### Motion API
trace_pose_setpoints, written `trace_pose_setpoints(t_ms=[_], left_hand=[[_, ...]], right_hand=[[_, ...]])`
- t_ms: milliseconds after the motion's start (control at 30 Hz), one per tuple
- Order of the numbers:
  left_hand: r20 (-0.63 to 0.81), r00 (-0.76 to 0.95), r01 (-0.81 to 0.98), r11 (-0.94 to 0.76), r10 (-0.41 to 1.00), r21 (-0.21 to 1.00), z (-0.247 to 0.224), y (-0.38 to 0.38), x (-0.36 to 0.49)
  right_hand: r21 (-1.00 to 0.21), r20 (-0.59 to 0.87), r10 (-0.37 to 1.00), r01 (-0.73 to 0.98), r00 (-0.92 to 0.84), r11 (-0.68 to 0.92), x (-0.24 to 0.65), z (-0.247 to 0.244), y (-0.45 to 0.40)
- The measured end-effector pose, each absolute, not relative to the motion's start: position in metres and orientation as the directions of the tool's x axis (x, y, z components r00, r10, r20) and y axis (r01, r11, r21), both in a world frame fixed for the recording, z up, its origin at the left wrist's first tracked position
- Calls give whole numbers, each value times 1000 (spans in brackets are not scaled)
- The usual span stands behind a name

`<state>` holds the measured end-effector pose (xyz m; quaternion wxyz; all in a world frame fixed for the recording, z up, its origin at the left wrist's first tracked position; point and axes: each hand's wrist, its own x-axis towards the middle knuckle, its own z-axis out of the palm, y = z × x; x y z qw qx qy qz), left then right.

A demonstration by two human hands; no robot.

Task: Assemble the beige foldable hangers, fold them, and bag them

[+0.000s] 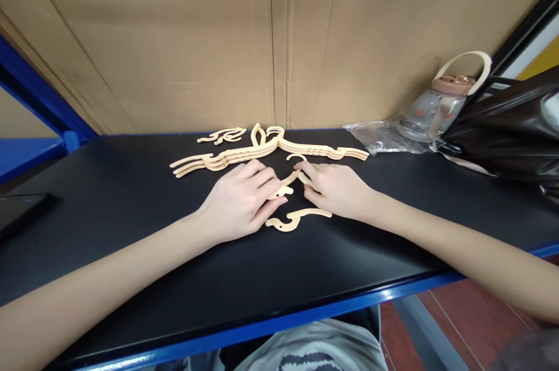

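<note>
My left hand (244, 199) is closed, thumb and fingers pinching a cream plastic hanger arm (286, 191), most of which they cover. Close beside it, my right hand (340, 189) grips the middle part of a cream clothes hanger (297, 156), with its curved hook sticking up past the fingertips. Both pieces meet between my hands, though my fingers hide how they join. Just in front of them, a loose curved hanger arm (293, 223) lies flat on the black tabletop (244, 278).
Beyond my hands lies a stack of cream hangers (253, 152), with several loose hanger parts (227, 135) behind its left side. At the right are a clear plastic bag (384, 138), a handled water bottle (437, 104) and a black bag (515, 132). A dark flat device (24, 211) rests far left.
</note>
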<state>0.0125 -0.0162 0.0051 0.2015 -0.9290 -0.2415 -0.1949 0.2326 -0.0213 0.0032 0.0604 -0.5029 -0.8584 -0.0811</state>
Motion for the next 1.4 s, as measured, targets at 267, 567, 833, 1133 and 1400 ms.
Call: trace_pose_setpoints(t_ms=[267,567,833,1133,1400], left_hand=[[502,695,690,-674,515,-263,1,-9,12],[394,681,710,-688,617,-149,-6,-4,10],[365,720,650,-758,590,-56,-7,-5,11],[421,676,651,-758,605,43,-6,-11,12],[380,684,650,-757,623,70,-6,-9,13]], right_hand=[[135,229,834,865,-501,483,231,0,-21],[83,289,805,851,-519,519,231,-6,-19],[22,276,810,846,-517,532,231,-5,-18],[64,431,814,912,-390,404,230,0,-17],[106,418,831,928,-367,356,237,-2,-9]])
